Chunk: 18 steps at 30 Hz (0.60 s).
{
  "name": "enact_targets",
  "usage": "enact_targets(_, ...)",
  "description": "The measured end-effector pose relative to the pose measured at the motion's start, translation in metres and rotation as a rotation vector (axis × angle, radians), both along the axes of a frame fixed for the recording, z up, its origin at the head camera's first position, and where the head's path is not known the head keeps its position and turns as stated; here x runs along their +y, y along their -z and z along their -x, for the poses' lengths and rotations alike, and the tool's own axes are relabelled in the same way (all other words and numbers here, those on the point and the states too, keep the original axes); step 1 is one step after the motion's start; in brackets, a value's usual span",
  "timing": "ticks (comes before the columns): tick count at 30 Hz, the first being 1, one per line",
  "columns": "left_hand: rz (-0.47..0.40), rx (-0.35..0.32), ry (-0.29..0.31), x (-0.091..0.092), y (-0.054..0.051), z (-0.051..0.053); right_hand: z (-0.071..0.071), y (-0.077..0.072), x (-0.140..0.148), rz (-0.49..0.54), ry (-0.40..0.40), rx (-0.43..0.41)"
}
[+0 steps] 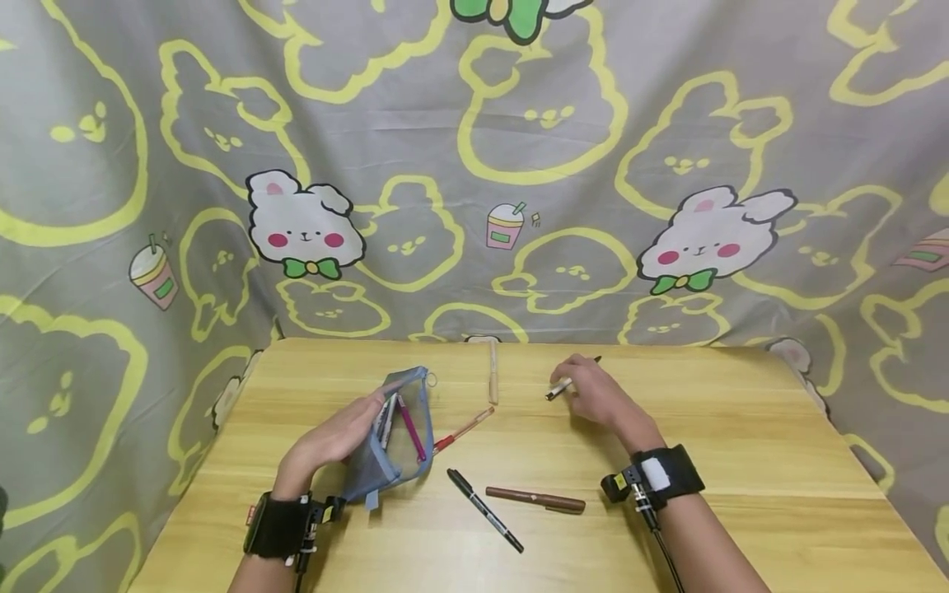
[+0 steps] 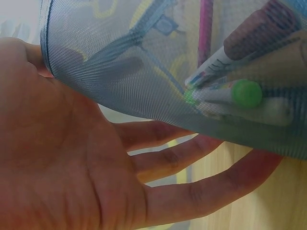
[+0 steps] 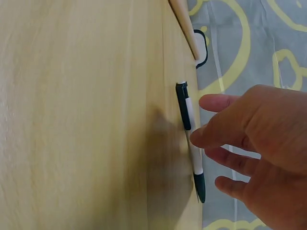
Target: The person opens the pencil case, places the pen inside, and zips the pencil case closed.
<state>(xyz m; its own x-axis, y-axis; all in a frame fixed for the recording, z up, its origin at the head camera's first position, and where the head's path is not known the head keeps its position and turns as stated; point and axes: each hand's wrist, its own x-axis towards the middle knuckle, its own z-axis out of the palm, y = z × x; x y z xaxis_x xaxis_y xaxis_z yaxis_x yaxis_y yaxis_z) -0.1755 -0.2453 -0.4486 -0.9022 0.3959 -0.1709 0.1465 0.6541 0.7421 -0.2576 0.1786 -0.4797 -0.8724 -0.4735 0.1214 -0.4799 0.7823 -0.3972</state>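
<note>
Four pens lie loose on the wooden worktop (image 1: 786, 445), away from the right hand: a black pen (image 1: 485, 511) and a dark brown pen (image 1: 535, 500) near the front, a red and tan pen (image 1: 465, 430) with its red end right by the blue pouch (image 1: 371, 478), and a light tan pen (image 1: 493, 375) near the back edge. The pouch is on the left side, its mouth wide, with a pink pen (image 1: 411, 432) and a green-capped pen (image 2: 247, 93) inside. The left hand (image 1: 334, 436) touches the pouch's outer side, its fingers long and nearly straight. At the back, the right hand (image 1: 593, 395) is over a white and black pen (image 3: 196, 163). Its fingers are a bit bent and spread apart, not wrapped round the pen, and its thumb tip crosses in front of it. A grey cloth (image 1: 415, 140) with bunnies hangs behind.
</note>
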Motion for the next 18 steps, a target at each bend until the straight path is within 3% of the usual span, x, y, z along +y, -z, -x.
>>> enact_targets(10, -0.012, -0.003, 0.009, -0.0013, 0.0004, -0.0018, 0.0048, 0.0071, 0.0027, -0.020, -0.011, -0.004)
enact_targets(18, -0.016, -0.009, 0.020, -0.0010, -0.0030, -0.0011, -0.0003, 0.0090, 0.0087, -0.048, 0.032, -0.033)
